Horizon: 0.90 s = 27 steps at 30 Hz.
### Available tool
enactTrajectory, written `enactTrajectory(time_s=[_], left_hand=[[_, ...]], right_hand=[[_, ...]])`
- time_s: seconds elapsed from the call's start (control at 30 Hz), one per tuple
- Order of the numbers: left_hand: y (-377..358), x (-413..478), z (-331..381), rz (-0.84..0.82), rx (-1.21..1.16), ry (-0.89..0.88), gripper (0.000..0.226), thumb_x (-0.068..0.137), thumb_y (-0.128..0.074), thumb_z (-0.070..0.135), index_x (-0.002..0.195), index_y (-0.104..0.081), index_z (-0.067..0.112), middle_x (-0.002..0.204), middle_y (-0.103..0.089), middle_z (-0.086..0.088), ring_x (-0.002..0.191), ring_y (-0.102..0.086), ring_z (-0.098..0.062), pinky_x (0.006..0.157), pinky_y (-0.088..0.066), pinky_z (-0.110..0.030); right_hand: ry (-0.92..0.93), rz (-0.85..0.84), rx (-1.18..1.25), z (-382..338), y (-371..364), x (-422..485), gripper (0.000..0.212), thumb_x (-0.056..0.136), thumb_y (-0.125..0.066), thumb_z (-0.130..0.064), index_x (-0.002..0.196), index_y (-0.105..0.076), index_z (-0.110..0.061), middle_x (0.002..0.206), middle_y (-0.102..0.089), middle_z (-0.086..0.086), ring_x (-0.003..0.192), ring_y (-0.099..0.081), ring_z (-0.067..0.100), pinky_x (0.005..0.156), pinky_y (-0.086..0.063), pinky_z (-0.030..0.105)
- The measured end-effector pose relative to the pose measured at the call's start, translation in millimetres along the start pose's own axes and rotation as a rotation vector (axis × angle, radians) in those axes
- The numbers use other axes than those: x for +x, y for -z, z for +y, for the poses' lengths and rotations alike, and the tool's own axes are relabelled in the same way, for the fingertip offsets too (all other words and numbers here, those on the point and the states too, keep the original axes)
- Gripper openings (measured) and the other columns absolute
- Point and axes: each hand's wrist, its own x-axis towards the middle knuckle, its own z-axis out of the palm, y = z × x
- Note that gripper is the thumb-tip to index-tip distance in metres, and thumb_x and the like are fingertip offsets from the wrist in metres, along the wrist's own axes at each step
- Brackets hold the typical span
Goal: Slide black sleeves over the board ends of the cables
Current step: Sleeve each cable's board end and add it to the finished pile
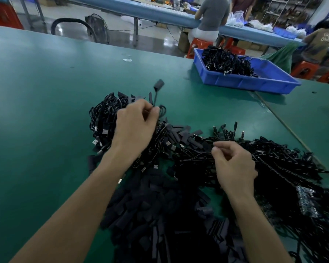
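My left hand (pixel 136 124) pinches a black cable (pixel 155 99) whose sleeved end (pixel 159 84) sticks up and away above the fingers, blurred. Beneath that hand lies a heap of coiled black USB cables (pixel 103 118). My right hand (pixel 234 164) hovers over a second heap of black cables (pixel 285 164), fingers curled, thumb and forefinger close together at a thin cable; what it holds is hard to make out. A big pile of loose flat black sleeves (pixel 156 209) lies between my forearms, near the front of the green table (pixel 46 111).
A blue plastic tray (pixel 254 82) with black cables in it stands at the back right of the table. A small circuit board (pixel 306 202) lies among the cables at the right. Other people sit at a bench beyond the table.
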Motion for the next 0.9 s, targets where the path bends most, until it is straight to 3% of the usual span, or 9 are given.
enactTrajectory(time_s=[0.07,0.2,0.3,0.37,0.47,0.57,0.67,0.73,0.9], left_hand=[[2.8,13.9,-2.4,0.099,0.045,0.022,0.02,0.098,-0.063,0.034,0.089,-0.067,0.017,0.075,-0.062,0.009,0.076,-0.06,-0.015,0.079,-0.048,-0.024],[0.9,30.6,-13.8,0.076,0.17,0.066,0.019,0.095,-0.067,0.034,0.092,-0.065,0.016,0.084,-0.06,0.004,0.072,-0.055,-0.01,0.076,-0.041,-0.026],[-3.5,30.6,-22.9,0.019,0.206,0.158,0.025,0.094,-0.068,0.035,0.109,-0.061,0.017,0.113,-0.049,-0.003,0.081,-0.05,-0.016,0.077,-0.039,-0.031],[-6.6,28.1,-24.9,0.047,0.229,0.171,0.03,0.094,-0.068,0.037,0.115,-0.055,0.02,0.116,-0.044,0.0,0.077,-0.048,-0.015,0.073,-0.038,-0.035],[-9.5,22.3,-22.5,0.153,0.286,0.108,0.027,0.095,-0.066,0.038,0.114,-0.054,0.024,0.109,-0.041,0.005,0.083,-0.05,-0.018,0.065,-0.038,-0.034],[-13.5,13.7,-14.8,0.17,0.258,-0.05,0.015,0.095,-0.065,0.036,0.103,-0.061,0.024,0.097,-0.049,0.009,0.076,-0.049,-0.011,0.056,-0.03,-0.017],[-22.2,2.1,-1.4,-0.069,-0.002,-0.172,0.014,0.09,-0.071,0.039,0.093,-0.069,0.026,0.078,-0.061,0.016,0.068,-0.056,-0.004,0.063,-0.045,-0.019],[-27.4,-6.2,7.5,-0.258,-0.152,-0.202,0.014,0.09,-0.072,0.036,0.098,-0.073,0.025,0.081,-0.069,0.012,0.073,-0.064,-0.005,0.072,-0.052,-0.021],[-34.4,-13.6,10.3,-0.416,-0.313,-0.182,0.003,0.09,-0.075,0.018,0.088,-0.073,0.016,0.071,-0.067,0.012,0.061,-0.057,0.001,0.063,-0.044,-0.013]], right_hand=[[-0.022,-0.013,-0.068,7.7,1.5,-3.9,0.015,0.096,-0.063,-0.027,0.088,-0.064,-0.039,0.076,-0.061,-0.024,0.074,-0.053,-0.006,0.09,-0.046,0.041],[0.06,0.012,-0.027,18.8,-0.9,-3.1,0.012,0.098,-0.062,-0.015,0.105,-0.071,-0.015,0.085,-0.065,-0.011,0.075,-0.058,-0.002,0.063,-0.043,0.004],[0.124,0.078,-0.077,19.7,-1.9,1.4,0.016,0.095,-0.066,-0.009,0.11,-0.071,-0.012,0.103,-0.057,0.001,0.08,-0.055,0.007,0.068,-0.039,0.0],[0.191,0.139,-0.039,14.5,-2.9,3.0,0.021,0.091,-0.07,-0.004,0.109,-0.071,-0.014,0.111,-0.047,0.002,0.084,-0.05,0.008,0.077,-0.037,-0.005],[0.235,0.209,0.106,5.3,-4.9,4.4,0.031,0.086,-0.076,-0.006,0.109,-0.067,-0.024,0.121,-0.038,-0.003,0.094,-0.049,-0.003,0.087,-0.038,0.001],[0.263,0.19,0.219,-1.9,-8.1,6.0,0.042,0.081,-0.082,-0.013,0.107,-0.06,-0.037,0.121,-0.047,-0.009,0.101,-0.054,-0.006,0.093,-0.046,0.016],[0.326,0.029,0.321,-9.5,-10.6,9.1,0.046,0.078,-0.085,-0.011,0.1,-0.062,-0.045,0.104,-0.066,-0.017,0.098,-0.064,-0.003,0.09,-0.049,0.014],[0.356,-0.069,0.376,-11.5,-11.2,12.2,0.048,0.076,-0.085,-0.007,0.094,-0.065,-0.046,0.094,-0.071,-0.018,0.093,-0.068,0.002,0.087,-0.052,0.015],[0.395,-0.238,0.541,-10.8,-8.1,20.9,0.047,0.078,-0.078,0.009,0.091,-0.071,-0.036,0.088,-0.075,-0.014,0.084,-0.072,0.005,0.079,-0.053,0.015]])
